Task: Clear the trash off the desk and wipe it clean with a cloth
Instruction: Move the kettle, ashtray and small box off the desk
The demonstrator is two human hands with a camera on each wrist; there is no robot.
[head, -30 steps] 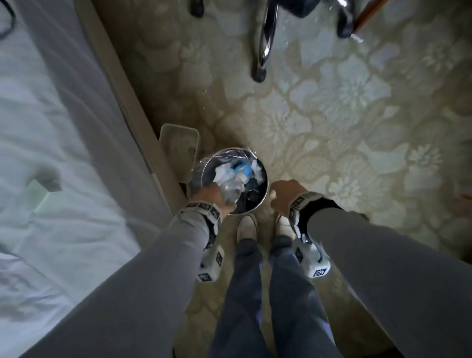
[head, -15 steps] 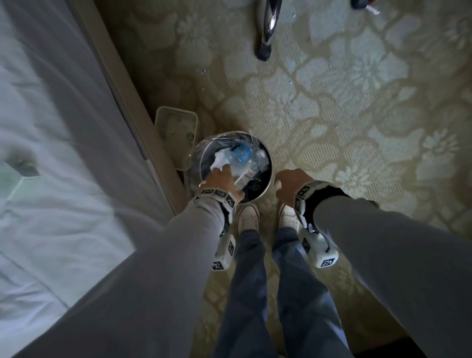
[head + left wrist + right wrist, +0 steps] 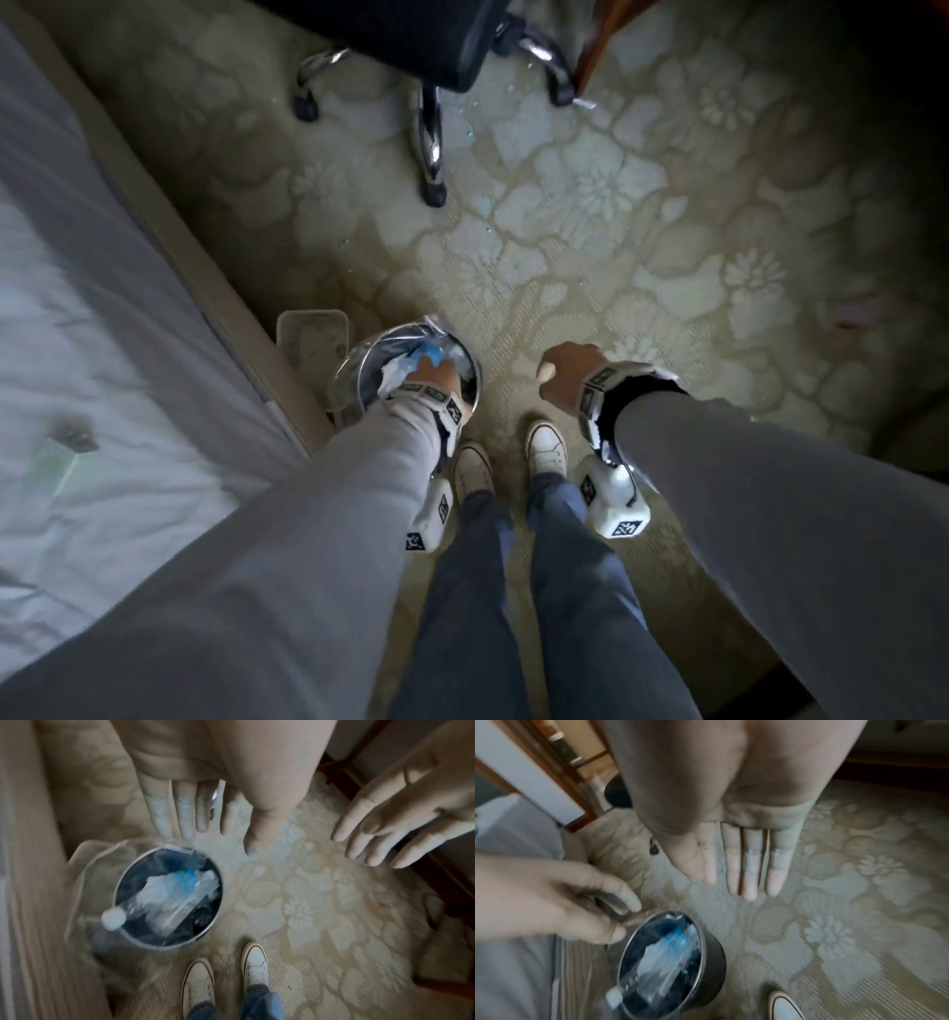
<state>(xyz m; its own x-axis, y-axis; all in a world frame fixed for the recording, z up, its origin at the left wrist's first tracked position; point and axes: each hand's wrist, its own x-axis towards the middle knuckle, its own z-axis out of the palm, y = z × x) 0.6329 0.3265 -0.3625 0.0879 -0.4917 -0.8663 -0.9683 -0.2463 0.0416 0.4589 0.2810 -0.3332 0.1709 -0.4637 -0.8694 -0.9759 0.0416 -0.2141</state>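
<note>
A round metal trash bin (image 3: 354,360) with a dark liner stands on the carpet by my feet. In the bin lies a clear plastic bottle (image 3: 156,902) with a white cap (image 3: 113,918), a blue label and crumpled white paper. My left hand (image 3: 431,367) hovers right over the bin, its fingers (image 3: 185,815) straight and spread, holding nothing. My right hand (image 3: 560,375) hangs to the right of the bin over the carpet, palm flat with its fingers (image 3: 746,866) straight and empty. The right wrist view shows the bin (image 3: 713,959) below and left of that hand.
A bed with a white sheet (image 3: 102,334) and a wooden frame (image 3: 205,272) runs along the left. A clear plastic tub (image 3: 308,334) sits between bed and bin. An office chair with chrome legs (image 3: 429,139) stands ahead. My white shoes (image 3: 547,447) are on floral carpet.
My left hand has let go of the bottle and trash, which now lie in the bin, and its fingers have straightened. My right hand has drifted right, away from the bin.
</note>
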